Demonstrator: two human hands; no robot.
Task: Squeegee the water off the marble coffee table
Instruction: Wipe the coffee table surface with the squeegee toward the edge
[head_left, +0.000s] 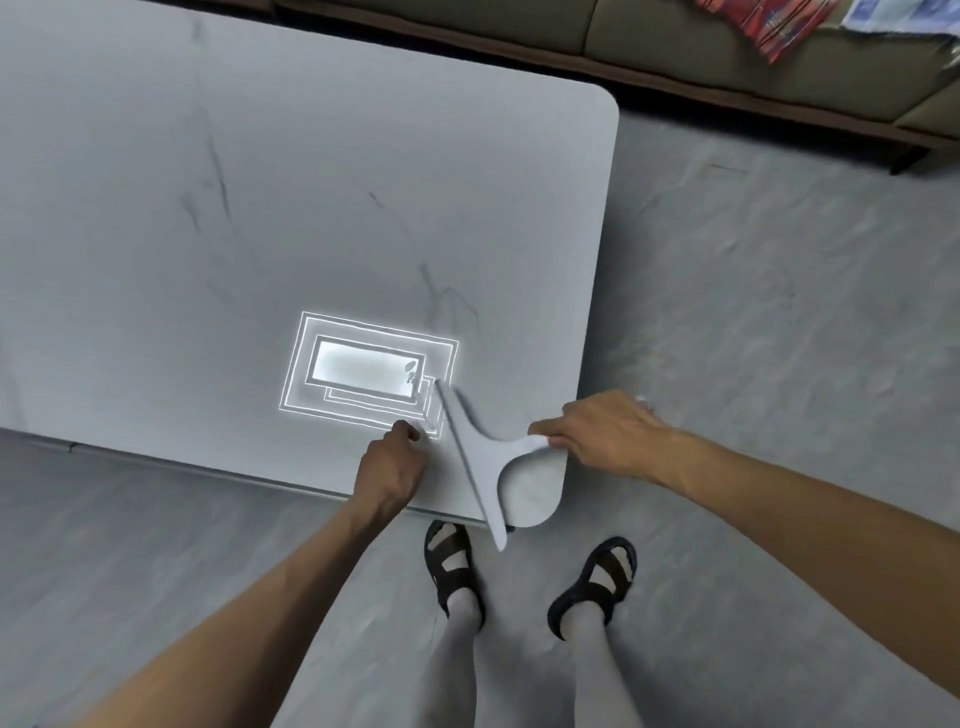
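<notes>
Item: white squeegee (480, 457), blade down on the marble coffee table (260, 182) at its near right corner.
Hands: my right hand (597, 436) grips the handle. My left hand (389, 462) is curled beside the blade; whether it holds anything I cannot tell.
Progress: droplets (410, 370) remain just past the blade. I judge the job unfinished.

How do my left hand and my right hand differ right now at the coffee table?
The right hand grips the squeegee by its handle; the left hand holds nothing visible, its curled fingers resting on the table. The right hand is at the table's right edge; the left hand is left of the blade, near the front edge. Both are bare, at the table's near right corner.
</notes>
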